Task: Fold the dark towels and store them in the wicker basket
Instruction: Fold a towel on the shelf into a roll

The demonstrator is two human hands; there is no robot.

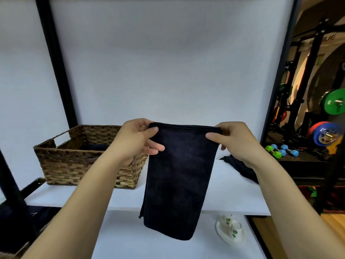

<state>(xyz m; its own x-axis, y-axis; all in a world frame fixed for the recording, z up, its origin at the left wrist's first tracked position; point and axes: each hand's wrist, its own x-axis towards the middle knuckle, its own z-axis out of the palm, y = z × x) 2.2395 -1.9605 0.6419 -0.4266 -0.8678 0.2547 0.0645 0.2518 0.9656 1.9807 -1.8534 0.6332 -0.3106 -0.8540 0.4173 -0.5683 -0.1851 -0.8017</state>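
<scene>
Forearms reach up from the bottom edge toward the middle of the view, both bare. Nearest, at about 5 o'clock on the white table (130,240), sits a small white dish (231,233) with green-spotted pieces on it, just right of the hanging end of the dark towel (179,176). That towel hangs lengthwise in the air at the centre, folded double, its bottom edge low over the table. The left hand (138,139) pinches the top left corner between thumb and curled fingers; the right hand (235,141) pinches the top right corner the same way, so the top edge runs taut and level between them. At 9 o'clock, beyond the left wrist, the wicker basket (74,165) stands on the table, with dark cloth showing inside it. At 3 o'clock, behind the right wrist, another dark towel (240,167) lies crumpled at the table's far right edge. Farther off at 3 o'clock are dumbbells (281,149) and weight plates (334,104) on a rack.
</scene>
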